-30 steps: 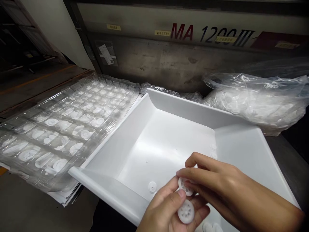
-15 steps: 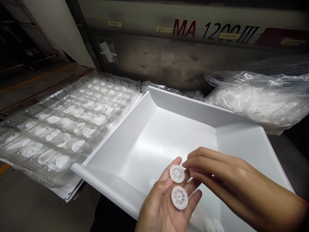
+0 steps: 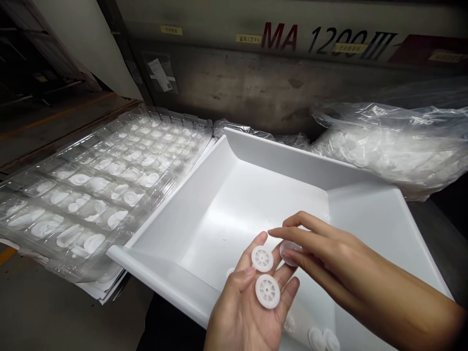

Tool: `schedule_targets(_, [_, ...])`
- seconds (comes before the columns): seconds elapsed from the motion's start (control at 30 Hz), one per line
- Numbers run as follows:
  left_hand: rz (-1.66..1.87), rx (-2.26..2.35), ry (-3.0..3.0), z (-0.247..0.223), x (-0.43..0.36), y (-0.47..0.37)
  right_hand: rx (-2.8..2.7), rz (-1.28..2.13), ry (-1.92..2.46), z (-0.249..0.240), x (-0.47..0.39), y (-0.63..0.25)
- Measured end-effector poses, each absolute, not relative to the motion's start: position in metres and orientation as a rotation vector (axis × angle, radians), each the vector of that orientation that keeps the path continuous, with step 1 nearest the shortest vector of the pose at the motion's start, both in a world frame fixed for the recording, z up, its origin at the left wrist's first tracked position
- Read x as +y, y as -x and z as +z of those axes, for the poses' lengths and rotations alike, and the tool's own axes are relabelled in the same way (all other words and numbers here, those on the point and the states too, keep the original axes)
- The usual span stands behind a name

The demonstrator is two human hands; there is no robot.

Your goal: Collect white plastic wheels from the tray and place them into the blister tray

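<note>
Two small white spoked plastic discs (image 3: 264, 275) lie on my left hand (image 3: 252, 302), palm up, fingers loosely cupped, over the white plastic bin (image 3: 256, 195). My right hand (image 3: 329, 253) pinches a third disc (image 3: 287, 249) just beside them. Best kept level, spokes facing up for inspection.

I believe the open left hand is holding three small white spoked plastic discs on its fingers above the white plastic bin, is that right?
Not quite: the head view shows two small white spoked plastic discs on the left hand, not three. They rest on its open fingers above the white plastic bin, as you said.
</note>
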State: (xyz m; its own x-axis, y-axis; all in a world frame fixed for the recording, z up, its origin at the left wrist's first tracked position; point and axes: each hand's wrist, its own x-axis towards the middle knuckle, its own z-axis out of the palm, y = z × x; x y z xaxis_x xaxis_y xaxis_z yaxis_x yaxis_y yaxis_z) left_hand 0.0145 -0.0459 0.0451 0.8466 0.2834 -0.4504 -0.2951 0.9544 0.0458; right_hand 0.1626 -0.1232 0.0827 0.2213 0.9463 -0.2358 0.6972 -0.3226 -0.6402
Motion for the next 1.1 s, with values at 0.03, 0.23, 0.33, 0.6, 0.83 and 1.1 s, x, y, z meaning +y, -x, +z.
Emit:
schedule_targets(0.03, [0.305,0.473,0.023,0.045,-0.046,-0.015,-1.528,0.847,2.087,0.083,-0.124,-0.162])
schedule_targets(0.23, [0.307,0.462,0.006,0.045,-0.047,-0.015,-1.552,0.785,2.11,0.087,-0.135,-0.166])
schedule_targets(0.33, [0.297,0.466,0.009,0.045,-0.046,-0.014,-1.572,0.746,2.118,0.089,-0.136,-0.173])
schedule_targets(0.6, [0.308,0.46,0.029,0.043,-0.046,-0.012,-1.465,0.867,2.073,0.096,-0.125,-0.168])
schedule_targets(0.83, [0.285,0.419,0.033,0.039,-0.045,-0.009,-1.306,0.734,2.12,0.098,-0.131,-0.174])
schedule_targets(1.1, [0.243,0.354,0.061,0.034,-0.045,-0.007,-1.234,0.762,1.905,0.086,-0.122,-0.181])
